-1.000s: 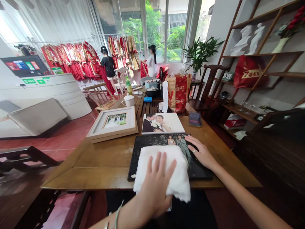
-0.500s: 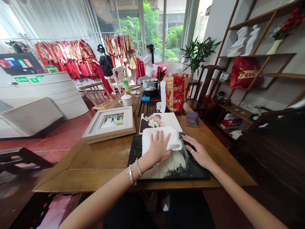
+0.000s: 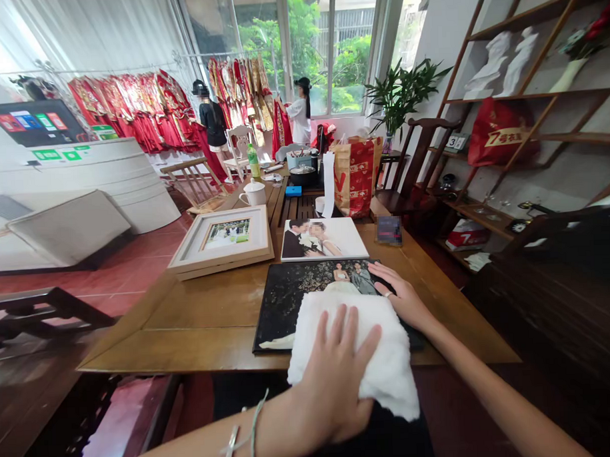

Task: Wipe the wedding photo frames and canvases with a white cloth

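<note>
A dark photo print (image 3: 297, 295) with a couple on it lies flat at the near edge of the wooden table (image 3: 208, 318). My left hand (image 3: 335, 374) presses flat, fingers spread, on a white cloth (image 3: 390, 365) that covers the print's near part and hangs over the table edge. My right hand (image 3: 405, 298) rests flat on the print's right side, fingers stretched out, a ring on one finger.
Behind the print lie a white photo print (image 3: 325, 239) and a framed picture (image 3: 223, 239). Farther back stand a mug (image 3: 254, 192), a red bag (image 3: 356, 177) and a small sign (image 3: 389, 230). Two people stand at racks of red garments (image 3: 131, 118). Shelves (image 3: 531, 100) line the right wall.
My left hand has drawn the cloth back from the print's far part to its near edge, uncovering the couple in the picture. My right hand has stayed on the print's right side.
</note>
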